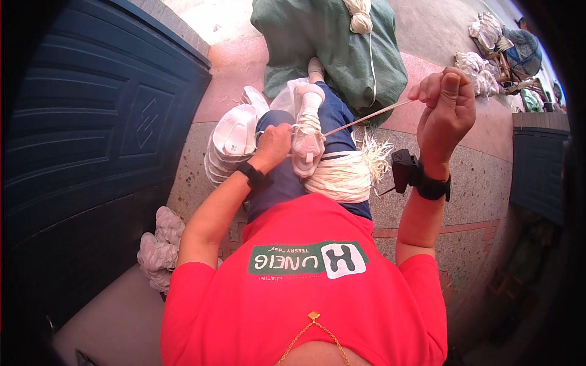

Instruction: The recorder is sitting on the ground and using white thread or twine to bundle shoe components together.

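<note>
A pale pinkish-white shoe upper (pixel 307 149) lies lengthwise on my lap, with laces crossing its front. My right hand (pixel 447 100) is raised well to the right, its fingers closed on a cream shoelace (pixel 366 119) that runs taut back to the shoe. Close against the shoe's left side, my left hand (pixel 273 146) is closed, and a short loop of lace shows at its fingertips. A thick bundle of cream laces (pixel 339 178) rests across my right thigh, its loose ends fanned out. Beside my left leg stands a stack of white shoe uppers (pixel 234 131).
In front of my feet is a large green sack (pixel 332 49) with a lace bundle (pixel 360 21) on it. A dark blue panelled door (pixel 110 104) stands at left, near a pile of pale shoes (pixel 162 247). More white shoes (pixel 479 73) and a person (pixel 525 52) are at far right.
</note>
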